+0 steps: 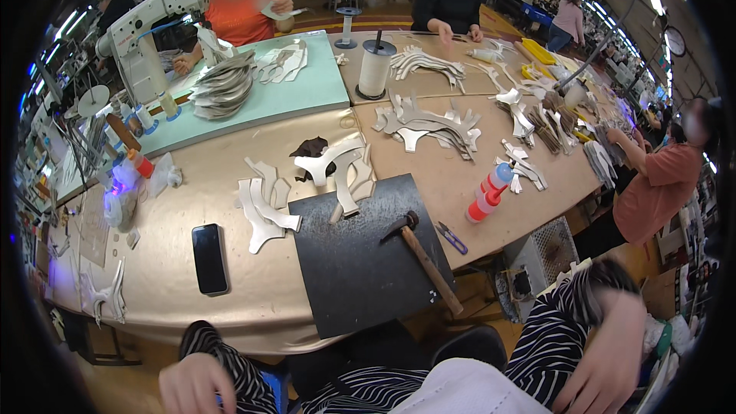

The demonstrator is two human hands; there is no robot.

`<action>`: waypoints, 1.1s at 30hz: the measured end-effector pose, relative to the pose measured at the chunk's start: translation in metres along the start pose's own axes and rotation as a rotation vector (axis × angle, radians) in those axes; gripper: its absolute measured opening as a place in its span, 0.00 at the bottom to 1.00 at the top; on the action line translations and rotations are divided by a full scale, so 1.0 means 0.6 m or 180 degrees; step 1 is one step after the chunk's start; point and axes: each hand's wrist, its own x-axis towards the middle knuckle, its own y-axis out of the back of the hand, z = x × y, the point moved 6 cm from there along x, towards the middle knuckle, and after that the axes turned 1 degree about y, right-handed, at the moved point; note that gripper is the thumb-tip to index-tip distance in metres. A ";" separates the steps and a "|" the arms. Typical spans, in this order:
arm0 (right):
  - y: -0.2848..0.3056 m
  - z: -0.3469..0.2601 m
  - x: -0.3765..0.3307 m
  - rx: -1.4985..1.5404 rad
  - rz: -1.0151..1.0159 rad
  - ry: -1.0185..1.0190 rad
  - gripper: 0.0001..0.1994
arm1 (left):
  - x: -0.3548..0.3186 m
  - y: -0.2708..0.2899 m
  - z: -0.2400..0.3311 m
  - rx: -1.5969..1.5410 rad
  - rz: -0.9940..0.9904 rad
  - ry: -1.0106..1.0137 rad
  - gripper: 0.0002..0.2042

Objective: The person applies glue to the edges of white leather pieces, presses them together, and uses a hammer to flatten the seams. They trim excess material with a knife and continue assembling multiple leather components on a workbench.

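My left hand [195, 385] hangs low at the bottom left, beside my striped trouser leg and a blue edge [274, 389]; its fingertips run out of the picture. At the lower right, my right hand [609, 356] points downward by my other knee, slightly blurred, its fingers loosely stretched and nothing visible in them. Both hands are off the table. Before me lies a black mat [345, 276] with a hammer [429, 268] across it. White curved cut pieces [264, 215] overlap by the mat's upper left corner. A black phone [209, 258] lies to the left.
Thread snips [452, 238] and a red-and-clear bottle [488, 195] stand right of the mat. More cut pieces [429, 126] are heaped farther back. A thread cone [376, 69] and a sewing machine [153, 38] stand behind. Co-workers sit across; another person [659, 184] stands at right.
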 end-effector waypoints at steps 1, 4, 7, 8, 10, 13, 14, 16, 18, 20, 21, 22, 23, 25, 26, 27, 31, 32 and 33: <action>-0.018 0.010 0.021 -0.0335 -0.0041 -0.0192 0.13 | 0.020 -0.005 0.003 0.0043 -0.0140 0.0152 0.06; -0.058 0.051 0.067 -0.1014 -0.0072 -0.0435 0.13 | 0.057 -0.030 0.023 -0.0033 -0.0768 0.0180 0.07; -0.079 0.085 0.094 -0.1306 0.0004 -0.0496 0.13 | 0.069 -0.043 0.045 0.0108 -0.1070 0.0166 0.09; -0.083 0.091 0.100 -0.1355 0.0022 -0.0515 0.13 | 0.068 -0.048 0.054 0.0177 -0.1147 0.0158 0.10; -0.087 0.097 0.106 -0.1444 0.0041 -0.0521 0.13 | 0.061 -0.053 0.074 0.0320 -0.1304 0.0130 0.11; -0.092 0.084 0.101 -0.1509 0.0071 -0.0461 0.13 | 0.036 -0.060 0.118 0.0511 -0.1489 0.0095 0.13; -0.093 0.075 0.096 -0.1526 0.0081 -0.0434 0.13 | 0.026 -0.063 0.138 0.0579 -0.1561 0.0077 0.13; -0.095 0.053 0.079 -0.1526 0.0096 -0.0368 0.13 | -0.002 -0.064 0.179 0.0712 -0.1714 0.0000 0.14; -0.093 0.023 0.060 -0.1483 0.0105 -0.0275 0.13 | -0.031 -0.067 0.219 0.0776 -0.1879 -0.0068 0.16; -0.087 -0.007 0.043 -0.1425 0.0104 -0.0159 0.13 | -0.050 -0.078 0.247 0.0734 -0.2057 -0.0114 0.17; -0.080 -0.022 0.034 -0.1361 0.0125 -0.0073 0.13 | -0.056 -0.080 0.249 0.0655 -0.2158 -0.0129 0.17; -0.072 -0.036 0.026 -0.1271 0.0166 0.0006 0.13 | -0.058 -0.088 0.244 0.0416 -0.2349 -0.0018 0.17; -0.066 -0.044 0.017 -0.1140 0.0224 0.0069 0.13 | -0.058 -0.087 0.224 0.0213 -0.2438 0.0130 0.17; -0.049 -0.049 -0.010 -0.0459 0.0730 0.0295 0.14 | -0.046 -0.084 0.173 -0.0183 -0.2594 0.0443 0.17; -0.044 -0.026 -0.030 -0.0105 0.0964 0.0068 0.14 | -0.037 -0.064 0.128 -0.0380 -0.2340 0.0577 0.17; -0.043 0.012 -0.054 0.0560 0.1253 -0.0219 0.10 | -0.028 -0.042 0.084 -0.0582 -0.2086 0.0717 0.16; -0.119 0.159 -0.140 -0.0083 0.2512 -0.2705 0.05 | -0.028 0.038 -0.079 0.0088 0.1267 0.0635 0.07; -0.148 0.199 -0.149 -0.0465 0.2271 -0.3153 0.05 | -0.032 0.067 -0.106 0.0947 0.1128 0.1417 0.06; -0.167 0.229 -0.149 -0.0660 0.2334 -0.3112 0.04 | -0.050 0.084 -0.136 0.1669 0.1267 0.2273 0.05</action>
